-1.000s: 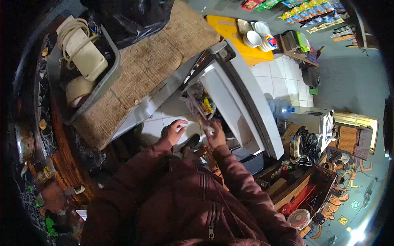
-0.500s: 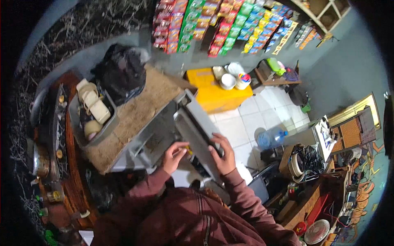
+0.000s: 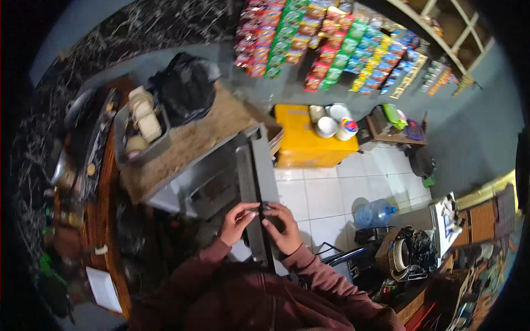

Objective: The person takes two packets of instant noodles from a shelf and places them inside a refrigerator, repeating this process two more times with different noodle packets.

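A grey cabinet door stands swung out, edge up, from a grey cabinet with a worn brown top. On the inner side of the door's upper edge is my left hand, its fingers bent and its thumb near the index finger. From the outer side my right hand curls its fingers over the same edge. The two hands' fingertips nearly meet at a dark strip along it. Whether my left fingers hold anything small cannot be made out.
A black bag and a grey bin of containers sit on the cabinet top. Beyond are a yellow box with bowls, a blue water bottle on the tiled floor, and hanging sachets.
The view has shifted, and the door stands at a steeper angle. My right hand has moved left along its edge, closer to my left hand. The small yellow thing near my left fingers no longer shows.
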### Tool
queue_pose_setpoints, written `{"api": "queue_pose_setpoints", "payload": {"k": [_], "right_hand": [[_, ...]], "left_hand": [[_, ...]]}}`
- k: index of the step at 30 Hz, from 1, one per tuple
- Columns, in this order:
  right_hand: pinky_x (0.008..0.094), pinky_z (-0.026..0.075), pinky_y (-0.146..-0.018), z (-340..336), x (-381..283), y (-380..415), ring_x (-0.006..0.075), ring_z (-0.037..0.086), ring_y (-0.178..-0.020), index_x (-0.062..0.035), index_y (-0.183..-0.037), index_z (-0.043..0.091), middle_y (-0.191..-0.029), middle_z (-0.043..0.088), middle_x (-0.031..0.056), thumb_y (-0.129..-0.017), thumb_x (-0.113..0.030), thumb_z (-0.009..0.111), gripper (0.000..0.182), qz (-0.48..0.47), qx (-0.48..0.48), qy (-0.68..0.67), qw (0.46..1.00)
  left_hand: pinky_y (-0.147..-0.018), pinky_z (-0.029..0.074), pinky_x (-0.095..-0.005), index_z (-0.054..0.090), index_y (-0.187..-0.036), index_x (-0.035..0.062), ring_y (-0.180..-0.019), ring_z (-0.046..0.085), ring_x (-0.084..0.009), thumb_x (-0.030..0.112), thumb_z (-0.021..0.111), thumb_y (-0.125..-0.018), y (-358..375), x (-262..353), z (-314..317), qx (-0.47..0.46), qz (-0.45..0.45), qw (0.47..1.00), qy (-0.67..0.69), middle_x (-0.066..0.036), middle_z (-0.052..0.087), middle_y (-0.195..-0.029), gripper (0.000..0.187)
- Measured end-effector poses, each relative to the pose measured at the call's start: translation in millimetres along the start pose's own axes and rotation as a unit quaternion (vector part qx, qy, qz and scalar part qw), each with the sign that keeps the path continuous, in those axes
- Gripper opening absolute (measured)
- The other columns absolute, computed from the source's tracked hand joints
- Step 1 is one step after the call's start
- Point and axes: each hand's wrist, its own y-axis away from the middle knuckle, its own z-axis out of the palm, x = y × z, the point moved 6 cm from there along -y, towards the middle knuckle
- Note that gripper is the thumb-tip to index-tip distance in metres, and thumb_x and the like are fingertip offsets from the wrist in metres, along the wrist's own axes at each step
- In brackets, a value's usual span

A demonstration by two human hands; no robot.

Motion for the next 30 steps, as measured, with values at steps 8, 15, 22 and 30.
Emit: {"api": "queue_pose_setpoints", "payload": {"k": [8, 15, 22, 30], "right_hand": [[0.0388, 0.039, -0.103, 38.3, -14.7, -5.3, 0.0309, 0.053, -0.121, -0.0038, -0.104, 0.064, -0.126, 0.057, 0.017, -0.084, -0.006, 0.068, 0.02, -0.001, -0.04, -0.071, 0.997], [0.0377, 0.04, -0.102, 74.5, -18.0, -11.3, 0.0297, 0.054, -0.12, -0.0038, -0.104, 0.064, -0.124, 0.059, 0.0159, -0.086, -0.006, 0.067, 0.019, -0.003, -0.056, -0.1, 0.993], [0.0336, 0.047, -0.095, 98.2, -36.9, -20.4, 0.021, 0.052, -0.12, -0.0056, -0.11, 0.061, -0.132, 0.051, 0.0116, -0.092, -0.006, 0.062, 0.018, 0.019, -0.108, -0.148, 0.983], [0.0326, 0.047, -0.093, 64.3, -28.4, -2.1, 0.0193, 0.053, -0.118, -0.0075, -0.111, 0.061, -0.131, 0.053, 0.0094, -0.092, -0.008, 0.062, 0.019, 0.054, -0.032, -0.105, 0.992]], "left_hand": [[-0.093, 0.046, -0.0295, 0.061, -0.119, 0.0012, -0.103, 0.06, -0.0124, 0.012, 0.061, -0.095, 45.1, 21.0, -35.5, 0.051, -0.025, 0.996, -0.067, -0.006, 0.065, -0.11, 0.027], [-0.099, 0.044, -0.0325, 0.061, -0.117, -0.0002, -0.112, 0.059, -0.0174, 0.008, 0.061, -0.093, 57.2, 43.0, -59.2, 0.038, 0.002, 0.992, -0.12, -0.01, 0.063, -0.121, 0.025], [-0.101, 0.041, -0.0374, 0.061, -0.113, 0.0025, -0.118, 0.056, -0.0261, 0.008, 0.069, -0.085, 60.4, 75.7, -88.0, -0.012, 0.081, 0.96, -0.268, -0.012, 0.059, -0.125, 0.03], [-0.108, 0.035, -0.0437, 0.065, -0.112, 0.0095, -0.131, 0.041, -0.0331, 0.015, 0.073, -0.081, 57.3, 101.8, -85.8, -0.192, 0.178, 0.873, -0.412, -0.011, 0.049, -0.135, 0.032]]}}
